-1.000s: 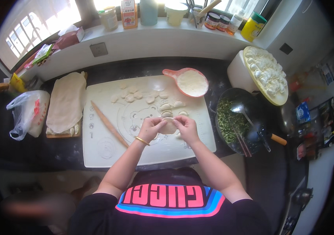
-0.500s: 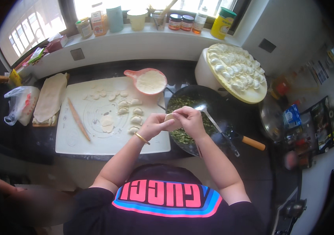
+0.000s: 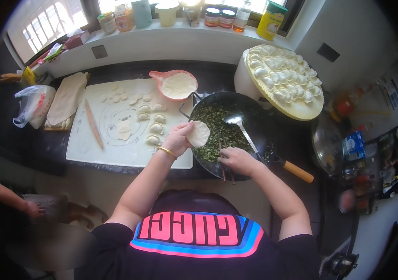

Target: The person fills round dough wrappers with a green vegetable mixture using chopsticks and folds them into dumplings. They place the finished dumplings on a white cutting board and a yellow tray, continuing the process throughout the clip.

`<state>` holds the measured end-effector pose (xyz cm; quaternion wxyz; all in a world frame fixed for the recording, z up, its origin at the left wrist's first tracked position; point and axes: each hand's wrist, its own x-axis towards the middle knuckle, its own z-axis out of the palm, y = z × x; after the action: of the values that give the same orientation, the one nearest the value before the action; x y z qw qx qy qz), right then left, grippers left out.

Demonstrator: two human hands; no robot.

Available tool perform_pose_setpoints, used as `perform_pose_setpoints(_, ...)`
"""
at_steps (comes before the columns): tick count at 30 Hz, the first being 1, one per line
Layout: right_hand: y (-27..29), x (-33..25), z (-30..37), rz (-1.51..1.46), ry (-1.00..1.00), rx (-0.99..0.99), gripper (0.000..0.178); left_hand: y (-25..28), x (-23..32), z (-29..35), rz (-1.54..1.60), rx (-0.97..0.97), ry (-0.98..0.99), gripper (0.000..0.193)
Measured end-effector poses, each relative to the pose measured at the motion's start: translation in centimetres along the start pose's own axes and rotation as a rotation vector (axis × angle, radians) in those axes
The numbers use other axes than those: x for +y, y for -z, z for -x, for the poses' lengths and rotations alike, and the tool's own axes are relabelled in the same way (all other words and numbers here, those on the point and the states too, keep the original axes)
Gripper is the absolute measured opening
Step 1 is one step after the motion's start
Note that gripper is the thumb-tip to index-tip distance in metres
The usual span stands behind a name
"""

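Note:
My left hand [image 3: 180, 138] pinches a round dumpling wrapper [image 3: 199, 134] by its edge, above the near left side of the wok. Inside the wok [image 3: 255, 105] lies chopped green filling [image 3: 208, 117], with a metal spoon [image 3: 245, 132] resting in it, its handle toward me. My right hand [image 3: 238, 160] grips a pair of chopsticks [image 3: 224, 173] over the filling; their tips point down into it. On the white mat [image 3: 84, 154], left of my left hand, sit several folded dumplings [image 3: 156, 128] and flat wrappers [image 3: 124, 130].
A rolling pin [image 3: 93, 123] lies on the mat. Behind it stands a pink bowl of flour [image 3: 179, 85]. A round tray of dumplings [image 3: 283, 74] leans at the back right. The wok's wooden handle [image 3: 298, 171] juts toward the near right. Another person's arm [image 3: 12, 198] shows at lower left.
My hands have come apart. My left hand keeps the wrapper, now spread flat, while my right has let go of it, moved down right and taken hold of the chopsticks.

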<state>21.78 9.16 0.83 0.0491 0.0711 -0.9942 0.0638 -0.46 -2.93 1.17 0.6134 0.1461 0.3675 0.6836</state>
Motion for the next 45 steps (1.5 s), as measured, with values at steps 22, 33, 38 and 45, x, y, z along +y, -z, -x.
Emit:
perform_pose_setpoints(22,-1.8,-2.2,3.0,-1.033,-1.06,1.221,0.018,2.5,3.4,-0.4,0.017,0.002,0.084,0.039)
perform_pose_setpoints(33,-6.0,-2.1,-1.0,-1.4,-1.286,1.365,0.016,2.5,5.1,0.2,0.348,-0.238,0.197,0.053)
perform_pose_setpoints(38,-5.8,-1.4,-1.7,-1.593,-1.337,1.419,0.017,4.2,3.4,0.1,0.341,-0.202,0.266,0.048)
perform_pose_setpoints(45,-7.3,0.0,-1.8,-1.819,-1.363,1.474,0.02,5.3,2.1,1.3,0.569,-0.203,0.237,0.049)
